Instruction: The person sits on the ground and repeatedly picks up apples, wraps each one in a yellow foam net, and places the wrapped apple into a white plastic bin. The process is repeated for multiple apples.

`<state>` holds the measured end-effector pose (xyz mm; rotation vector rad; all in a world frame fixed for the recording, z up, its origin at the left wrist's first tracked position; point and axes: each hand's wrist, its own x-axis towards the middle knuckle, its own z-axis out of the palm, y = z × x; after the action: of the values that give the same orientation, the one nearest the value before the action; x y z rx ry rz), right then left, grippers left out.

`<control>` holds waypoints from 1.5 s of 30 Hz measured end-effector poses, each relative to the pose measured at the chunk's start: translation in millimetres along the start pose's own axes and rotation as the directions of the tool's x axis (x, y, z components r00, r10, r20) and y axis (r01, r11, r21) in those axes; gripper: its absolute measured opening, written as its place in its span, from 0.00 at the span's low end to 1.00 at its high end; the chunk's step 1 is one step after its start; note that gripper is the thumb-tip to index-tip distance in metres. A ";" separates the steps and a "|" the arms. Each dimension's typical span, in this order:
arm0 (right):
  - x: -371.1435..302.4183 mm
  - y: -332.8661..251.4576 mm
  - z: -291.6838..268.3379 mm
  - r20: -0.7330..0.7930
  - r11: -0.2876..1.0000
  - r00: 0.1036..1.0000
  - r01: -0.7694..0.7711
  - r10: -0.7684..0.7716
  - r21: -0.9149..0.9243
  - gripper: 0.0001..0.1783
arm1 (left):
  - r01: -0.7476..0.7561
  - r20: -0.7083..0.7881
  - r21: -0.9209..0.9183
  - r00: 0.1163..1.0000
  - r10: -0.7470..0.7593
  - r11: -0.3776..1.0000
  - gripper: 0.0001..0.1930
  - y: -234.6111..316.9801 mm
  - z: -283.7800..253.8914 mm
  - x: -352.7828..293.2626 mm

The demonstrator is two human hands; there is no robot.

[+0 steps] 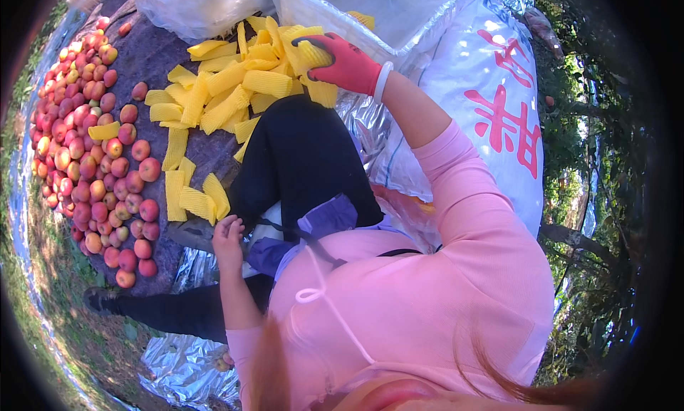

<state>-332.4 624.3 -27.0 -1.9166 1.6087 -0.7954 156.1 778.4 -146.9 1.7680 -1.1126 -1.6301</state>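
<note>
A heap of yellow foam net sleeves (228,97) lies in front of me on a dark cloth. At its far right edge my right hand (347,63), in a red glove with dark fingertips, is closed around a yellow foam net sleeve (313,55). Whether anything sits inside that sleeve, I cannot tell. My left hand (229,241), bare, hovers over my lap beside a few loose sleeves (198,201). Its fingers are loosely bent and apart, with nothing in them.
Many red apples (89,151) are piled on the dark cloth (171,26) at the left, one yellow sleeve among them. A box lined with clear plastic (363,19) stands at the far side. A large white sack (477,112) with red markings lies at the right. Silver foil (189,368) covers ground nearby.
</note>
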 end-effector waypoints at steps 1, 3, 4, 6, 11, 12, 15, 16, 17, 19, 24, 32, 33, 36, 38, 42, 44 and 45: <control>20.9 -16.3 2.9 0.094 0.996 0.995 -0.053 0.046 0.075 0.48 | -0.004 0.006 0.004 1.000 0.004 1.000 0.16 0.6 0.6 0.2; 54.8 -44.3 14.1 0.260 0.982 0.959 -0.147 0.112 0.118 0.56 | -0.013 0.016 0.012 1.000 0.012 1.000 0.16 1.8 2.3 0.6; 69.9 -55.6 23.9 0.355 0.968 0.917 -0.231 0.182 0.099 0.59 | -0.015 0.017 0.015 1.000 0.015 1.000 0.16 2.0 2.8 0.5; 94.6 -78.1 56.6 0.253 0.996 0.963 -0.082 0.091 -0.045 0.56 | -0.006 -0.016 0.017 1.000 0.006 1.000 0.16 1.5 1.5 -0.4; 114.9 -81.5 64.9 0.446 0.919 0.874 -0.320 0.193 0.230 0.28 | -0.167 -0.128 0.098 0.976 0.179 0.981 0.15 -3.5 -20.8 2.2; 111.5 -75.3 60.1 0.406 0.937 0.893 -0.291 0.193 0.194 0.25 | -0.186 -0.205 0.228 0.950 0.234 0.956 0.16 -3.5 -28.8 4.6; 86.9 -50.6 48.4 0.206 0.972 0.976 -0.112 0.069 0.205 0.24 | -0.235 -0.263 0.527 0.869 0.420 0.817 0.30 -0.4 -44.0 15.8; 75.1 -41.2 44.6 0.123 0.978 0.990 -0.093 0.070 0.186 0.24 | -0.285 -0.248 0.596 0.824 0.510 0.750 0.33 1.9 -45.5 21.2; 59.7 -32.0 40.4 0.092 0.961 0.990 -0.129 0.109 0.245 0.23 | -0.360 -0.213 0.650 0.759 0.615 0.669 0.36 4.4 -45.7 26.5; 18.7 -20.4 36.8 0.069 0.901 0.961 -0.277 0.269 0.334 0.21 | -0.334 -0.073 0.771 0.799 0.596 0.543 0.41 10.2 -42.6 40.0; -47.4 -59.0 75.4 0.093 0.531 0.951 -0.243 0.293 0.812 0.16 | -0.185 -0.051 0.737 0.944 0.326 0.650 0.21 17.2 -50.8 65.8; -42.6 -145.5 198.2 0.592 0.356 0.798 -0.589 0.112 0.726 0.33 | -0.401 -0.320 0.202 0.835 0.447 0.893 0.10 58.9 -48.5 -18.0; -39.9 -148.9 215.2 0.660 0.279 0.749 -0.647 0.060 0.709 0.36 | -0.490 -0.260 0.249 0.797 0.545 0.835 0.10 63.8 -41.5 -36.8; -26.1 -156.1 267.3 0.351 0.768 0.871 0.046 -0.344 0.639 0.30 | -0.709 -0.042 0.286 0.663 0.748 0.645 0.14 66.5 -23.7 -66.0; -25.2 -157.5 285.8 0.759 -0.071 0.650 -0.756 0.033 0.650 0.20 | -0.681 -0.099 -0.010 0.729 0.677 0.732 0.15 60.5 -27.2 -66.1; -50.2 -160.6 297.9 0.752 0.021 0.658 -0.753 0.035 0.658 0.23 | -0.468 -0.359 -0.171 0.849 0.387 0.867 0.23 48.8 -42.4 -46.7; -61.6 -163.9 303.4 0.604 0.289 0.794 -0.565 -0.063 0.773 0.23 | -0.439 -0.294 -0.050 0.865 0.407 0.897 0.24 47.0 -34.2 -43.7; -64.3 -165.2 305.2 0.642 0.141 0.762 -0.629 -0.083 0.764 0.22 | -0.423 -0.210 -0.079 0.892 0.400 0.903 0.23 46.1 -26.4 -45.2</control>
<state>-8.6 719.4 -130.5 -0.6375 0.6250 -0.6851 172.8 785.6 -79.6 1.4484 -1.1737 -1.2198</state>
